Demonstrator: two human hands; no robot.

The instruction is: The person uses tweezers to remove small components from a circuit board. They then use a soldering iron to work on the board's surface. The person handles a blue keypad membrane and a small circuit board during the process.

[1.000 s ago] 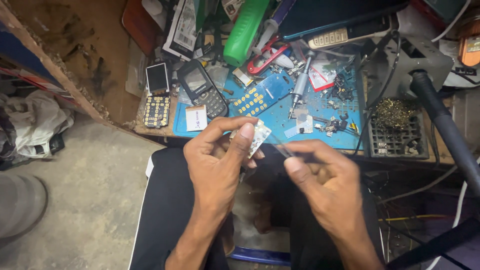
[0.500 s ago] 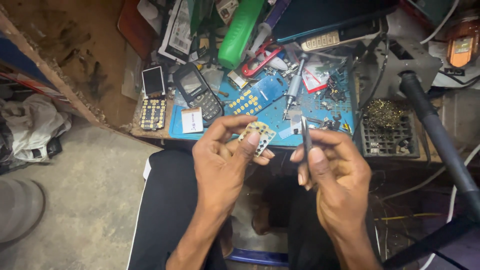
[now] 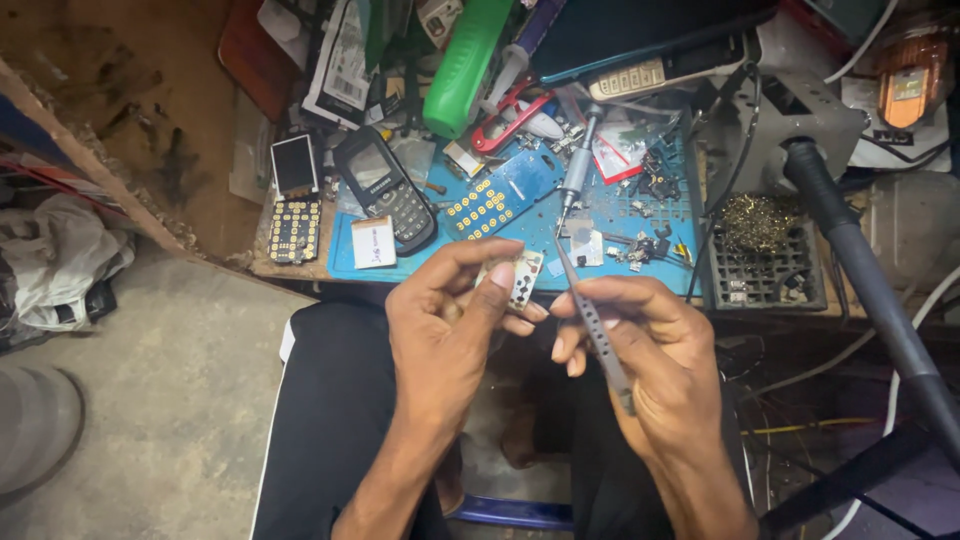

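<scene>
The left hand (image 3: 445, 330) pinched a small pale circuit board (image 3: 522, 277) between thumb and curled fingers, holding it up just in front of the near edge of the blue work mat (image 3: 640, 215). The right hand (image 3: 655, 355) was closed around a pair of slim metal tweezers (image 3: 590, 320), gripped like a pen, with the tip raised beside the board; whether tip and board touched could not be told. Both hands hung over the person's lap, clear of the bench. Behind them the mat was crowded: a dark keypad phone (image 3: 385, 190) lay at its left end, a blue keypad sheet (image 3: 495, 195) slanted across the middle, and a metal-handled screwdriver (image 3: 577, 170) pointed down toward the hands among loose screws and small parts. Left of the mat sat a small screen (image 3: 295, 165) above a dark keypad board (image 3: 292, 228). A green bottle (image 3: 465, 65) and red-handled cutters (image 3: 510, 115) lay farther back. To the right, a black tray holding brass wool (image 3: 757, 225) stood near the bench edge, and a thick black arm (image 3: 870, 290) ran diagonally down the right side, hemming that flank. Open room lay to the left, over bare concrete floor (image 3: 150, 400).
</scene>
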